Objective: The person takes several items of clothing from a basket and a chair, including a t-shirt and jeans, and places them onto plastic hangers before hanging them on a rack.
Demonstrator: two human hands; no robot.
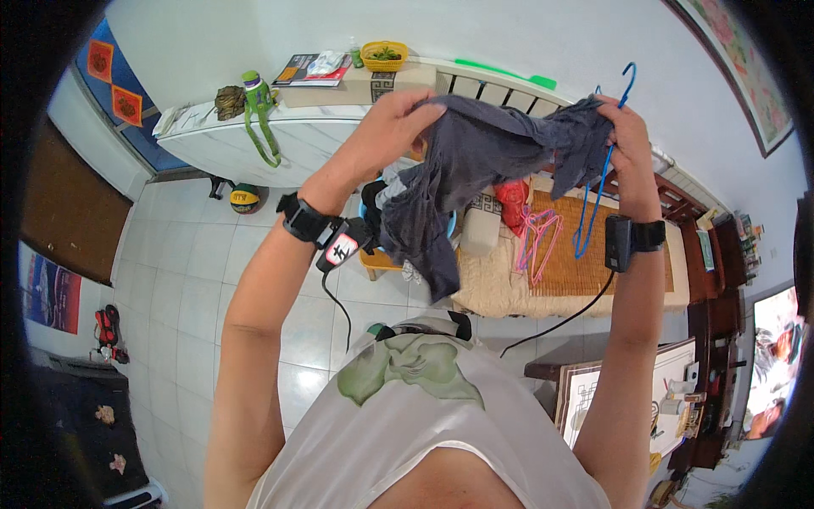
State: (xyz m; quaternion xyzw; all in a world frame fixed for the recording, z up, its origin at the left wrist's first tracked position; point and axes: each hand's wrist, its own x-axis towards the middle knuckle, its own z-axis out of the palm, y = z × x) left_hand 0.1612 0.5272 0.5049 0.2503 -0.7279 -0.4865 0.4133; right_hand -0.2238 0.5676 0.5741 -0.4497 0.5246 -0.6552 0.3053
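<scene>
A dark grey cloth garment (489, 143) is stretched between both hands at about chest height, its lower part hanging crumpled on the left. My left hand (407, 124) pinches one upper end of it between thumb and fingers. At the other end, my right hand (623, 130) grips the bunched cloth together with a blue clothes hanger (601, 191), whose hook points up. Behind the hanging cloth, a light blue basin (453, 224) with dark clothing in it is partly hidden. Pink hangers (539, 238) lie on the covered wooden seat, beside a red plastic bag (512, 203).
A bamboo mat (572, 254) covers part of the seat. A marble-patterned table (318, 143) by the wall bears a green bottle (256, 95) with a strap. The basin rests on a small yellow stool (375, 262). A basketball (245, 198) lies on the tiled floor; a low table (661, 375) stands at right.
</scene>
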